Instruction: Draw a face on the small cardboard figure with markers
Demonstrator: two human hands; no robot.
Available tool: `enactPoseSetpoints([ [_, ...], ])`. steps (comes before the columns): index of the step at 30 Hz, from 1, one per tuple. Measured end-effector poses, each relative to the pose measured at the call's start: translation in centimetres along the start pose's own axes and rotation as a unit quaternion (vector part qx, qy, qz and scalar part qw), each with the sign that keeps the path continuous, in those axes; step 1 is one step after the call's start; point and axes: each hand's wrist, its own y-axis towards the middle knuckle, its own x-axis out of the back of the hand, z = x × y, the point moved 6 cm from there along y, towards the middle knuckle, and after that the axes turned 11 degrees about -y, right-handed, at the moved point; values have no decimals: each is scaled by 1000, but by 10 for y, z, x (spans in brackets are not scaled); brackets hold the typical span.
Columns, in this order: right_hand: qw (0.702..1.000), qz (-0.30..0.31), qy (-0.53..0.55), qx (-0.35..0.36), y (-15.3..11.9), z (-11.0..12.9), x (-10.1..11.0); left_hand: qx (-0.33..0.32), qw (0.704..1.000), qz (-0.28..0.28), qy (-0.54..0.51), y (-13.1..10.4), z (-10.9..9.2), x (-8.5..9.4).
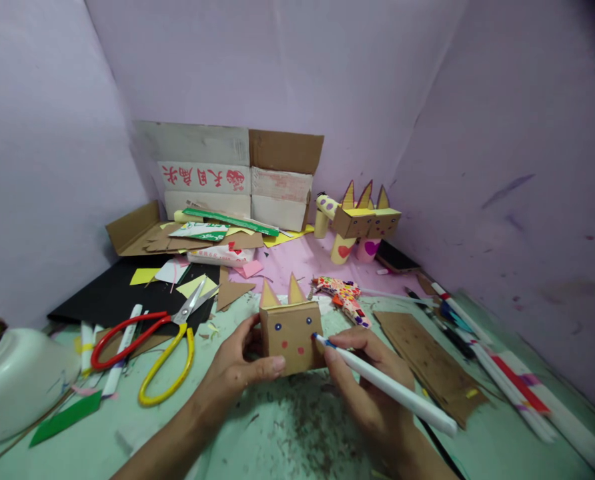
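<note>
**Cardboard cat head marked with a pen**

On the green worktop (287, 427), a small cardboard cat-head box (291, 333) is gripped by the left hand (237, 370), thumb along its lower edge. A white pen (382, 385) is pinched in the closed right hand (365, 380), its tip touching the box's right eye. Two pointed ears, dot eyes and red cheeks are shown.

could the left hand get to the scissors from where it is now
Probably yes. The left hand is gripping the cardboard box face, so it would have to let go first. The scissors lie open on the table just to its left, with nothing standing between them.
</note>
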Motion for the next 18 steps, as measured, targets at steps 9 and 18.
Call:
enactPoseSetpoints([
  [9, 1000, -22, -12, 1, 2, 3, 3, 2, 1000, -5, -2, 0, -1, 1],
  [18, 997, -71, 12, -20, 2, 8, 12, -4, 1000, -19, -18, -1, 1, 1],
])
